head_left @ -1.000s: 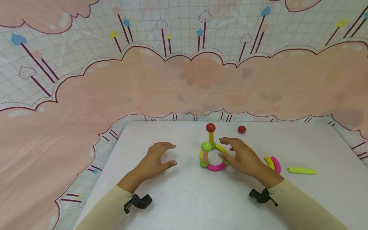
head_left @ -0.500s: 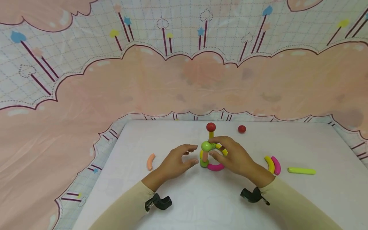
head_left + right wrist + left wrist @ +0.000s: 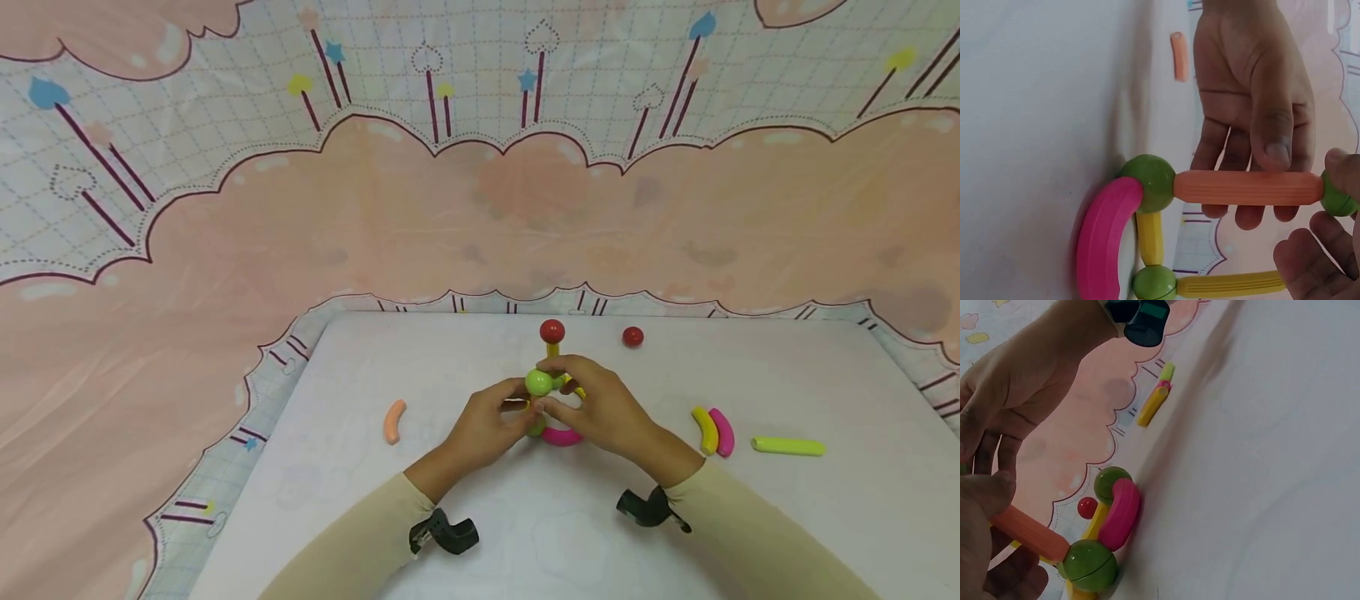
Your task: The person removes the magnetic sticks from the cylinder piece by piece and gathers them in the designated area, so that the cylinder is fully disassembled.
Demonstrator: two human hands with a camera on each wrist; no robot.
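Note:
A toy of rods and balls stands mid-table. Its base ring has a pink curved piece (image 3: pixel 562 437), yellow rods (image 3: pixel 1229 285) and green balls (image 3: pixel 1147 183). An orange rod (image 3: pixel 1247 187) rises from the near left ball, topped by a green ball (image 3: pixel 538 382). My left hand (image 3: pixel 487 425) grips this rod, thumb on one side and fingers on the other. At the top, my right hand (image 3: pixel 611 412) pinches the green ball between thumb and fingers. Behind them, a red ball (image 3: pixel 552 331) tops a yellow upright rod (image 3: pixel 552 349), partly hidden by my right hand.
A loose red ball (image 3: pixel 633 337) lies at the back right. Beyond my right forearm are a yellow curved piece (image 3: pixel 704 430), a pink curved piece (image 3: pixel 722 432) and a lime straight rod (image 3: pixel 787 447). A peach curved piece (image 3: pixel 393 421) lies to the left on the white table (image 3: pixel 322 500).
My left hand has moved right and taken hold of the orange rod, uncovering the peach curved piece. My right hand has shifted left and now pinches the green top ball.

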